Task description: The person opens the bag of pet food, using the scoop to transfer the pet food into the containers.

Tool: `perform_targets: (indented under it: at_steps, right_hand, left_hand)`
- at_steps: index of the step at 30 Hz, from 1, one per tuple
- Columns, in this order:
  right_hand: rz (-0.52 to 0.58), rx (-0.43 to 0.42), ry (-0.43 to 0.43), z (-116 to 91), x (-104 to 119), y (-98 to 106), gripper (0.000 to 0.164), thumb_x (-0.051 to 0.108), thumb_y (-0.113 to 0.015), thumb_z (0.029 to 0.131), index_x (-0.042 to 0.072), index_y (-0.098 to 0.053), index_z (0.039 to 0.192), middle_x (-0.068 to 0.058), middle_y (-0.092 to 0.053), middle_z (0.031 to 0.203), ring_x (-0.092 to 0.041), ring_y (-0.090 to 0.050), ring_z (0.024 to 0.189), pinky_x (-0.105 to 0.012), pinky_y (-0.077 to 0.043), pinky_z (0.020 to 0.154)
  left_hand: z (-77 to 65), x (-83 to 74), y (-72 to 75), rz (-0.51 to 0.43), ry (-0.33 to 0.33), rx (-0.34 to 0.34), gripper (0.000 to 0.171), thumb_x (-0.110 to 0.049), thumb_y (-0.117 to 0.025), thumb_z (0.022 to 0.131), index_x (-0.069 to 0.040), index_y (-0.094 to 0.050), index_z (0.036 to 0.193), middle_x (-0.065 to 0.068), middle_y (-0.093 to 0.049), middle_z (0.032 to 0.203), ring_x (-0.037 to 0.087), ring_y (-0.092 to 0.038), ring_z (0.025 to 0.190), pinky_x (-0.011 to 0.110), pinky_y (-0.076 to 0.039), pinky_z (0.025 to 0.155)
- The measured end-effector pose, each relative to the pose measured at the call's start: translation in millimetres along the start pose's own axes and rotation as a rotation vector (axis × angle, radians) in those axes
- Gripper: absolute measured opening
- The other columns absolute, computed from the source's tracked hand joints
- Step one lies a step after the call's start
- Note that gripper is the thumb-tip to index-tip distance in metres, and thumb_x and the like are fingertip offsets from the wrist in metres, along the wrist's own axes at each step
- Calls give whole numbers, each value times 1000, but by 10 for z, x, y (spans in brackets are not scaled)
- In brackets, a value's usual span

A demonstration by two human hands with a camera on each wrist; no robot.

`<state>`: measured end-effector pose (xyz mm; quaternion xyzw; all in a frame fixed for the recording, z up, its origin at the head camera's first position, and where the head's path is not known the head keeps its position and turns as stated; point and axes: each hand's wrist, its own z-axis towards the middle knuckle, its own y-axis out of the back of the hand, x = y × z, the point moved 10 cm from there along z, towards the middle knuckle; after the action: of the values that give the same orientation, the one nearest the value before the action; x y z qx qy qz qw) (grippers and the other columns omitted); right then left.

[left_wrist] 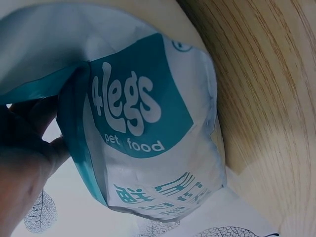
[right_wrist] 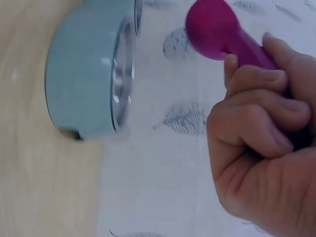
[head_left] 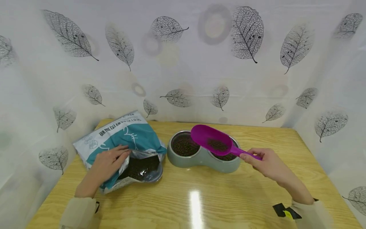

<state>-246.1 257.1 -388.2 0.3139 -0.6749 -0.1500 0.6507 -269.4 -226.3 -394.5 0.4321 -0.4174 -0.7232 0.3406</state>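
Observation:
My right hand (head_left: 270, 165) grips the handle of a magenta scoop (head_left: 204, 135), fingers curled round it in the right wrist view. Some brown kibble (head_left: 218, 145) lies in the scoop, which is over the right bowl of a grey-green double pet bowl (head_left: 188, 162). Kibble also shows in both bowls. At the left, my left hand (head_left: 110, 162) holds the folded edge of a white and teal pet food bag (head_left: 143, 132). The bag lies with its mouth open toward me, dark kibble inside. In the left wrist view, part of the hand is hidden behind the bag's fold (left_wrist: 74, 113).
A wooden table (head_left: 228, 197) carries everything. Behind it and along both sides hangs a white curtain (head_left: 188, 73) with a leaf print. Black and yellow pieces (head_left: 287, 211) show beside the right sleeve (head_left: 311, 214).

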Motion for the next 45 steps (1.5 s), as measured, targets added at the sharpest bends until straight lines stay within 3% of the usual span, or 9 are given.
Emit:
perform_targets:
  at_steps: [5, 11, 24, 31, 33, 36, 40, 42, 45]
  right_hand:
    - [-247, -144, -59, -93, -53, 363, 41, 47, -67, 98, 7, -76, 103, 6, -45, 58, -6, -33, 47, -26, -31, 42]
    - [-423, -238, -40, -158, -37, 537, 45, 49, -70, 95, 5, -78, 100, 3, -55, 59, -9, -42, 47, -26, -35, 42]
    - [-652, -503, 228, -267, 340, 525, 34, 40, -82, 86, 6, -78, 87, 10, -40, 49, -5, -29, 43, -24, -23, 43]
    - [-717, -563, 287, -292, 448, 463, 29, 36, -85, 82, 9, -76, 84, 10, -37, 49, -5, -27, 44, -23, -20, 42]
    - [-724, -577, 296, -309, 460, 452, 40, 47, -79, 87, 8, -76, 88, 9, -37, 50, -6, -27, 44, -24, -19, 42]
    - [-754, -608, 338, -347, 509, 426, 68, 71, -51, 95, 7, -73, 85, 8, -35, 50, -7, -25, 45, -24, -16, 42]
    - [-819, -653, 427, -394, 598, 377, 80, 77, -20, 96, 12, -61, 75, 6, -33, 52, -8, -24, 45, -23, -13, 44]
    - [-812, -659, 450, -396, 610, 372, 76, 76, -26, 98, 13, -61, 74, 7, -34, 53, -6, -24, 46, -23, -13, 44]
    - [-662, -569, 369, -328, 523, 373, 52, 60, -58, 99, 12, -71, 83, 9, -38, 53, -3, -27, 45, -22, -19, 41]
  left_hand:
    - [5, -8, 9, 1, -1, -2, 34, -25, -51, 107, -7, -75, 124, 16, -71, 131, 45, -63, 126, 64, -53, 96]
    - [8, -8, 14, 1, 12, 5, 35, -26, -51, 108, -6, -74, 124, 17, -71, 131, 45, -62, 126, 65, -52, 97]
    - [1, 13, -1, -13, 20, 2, 35, -27, -51, 108, -7, -75, 125, 16, -71, 131, 45, -62, 127, 65, -51, 98]
    - [-5, 18, 8, -14, 11, 3, 34, -26, -51, 108, -8, -75, 125, 16, -71, 131, 45, -62, 127, 65, -52, 98]
    - [-4, 18, 13, -9, 9, 4, 34, -25, -51, 108, -8, -75, 124, 16, -71, 131, 45, -62, 127, 65, -51, 98]
    - [1, 14, 18, -3, 5, 4, 33, -25, -51, 107, -9, -75, 124, 16, -71, 131, 45, -62, 127, 65, -52, 98]
    - [9, 9, 14, 2, 5, 5, 34, -26, -51, 108, -9, -75, 124, 16, -71, 131, 45, -62, 126, 65, -52, 97]
    - [10, 9, 10, 3, 5, 5, 34, -26, -51, 108, -9, -75, 124, 16, -71, 131, 45, -62, 126, 64, -53, 96]
    - [9, 9, 1, 3, 9, 7, 34, -26, -51, 107, -8, -75, 125, 16, -71, 131, 45, -63, 126, 65, -52, 97]
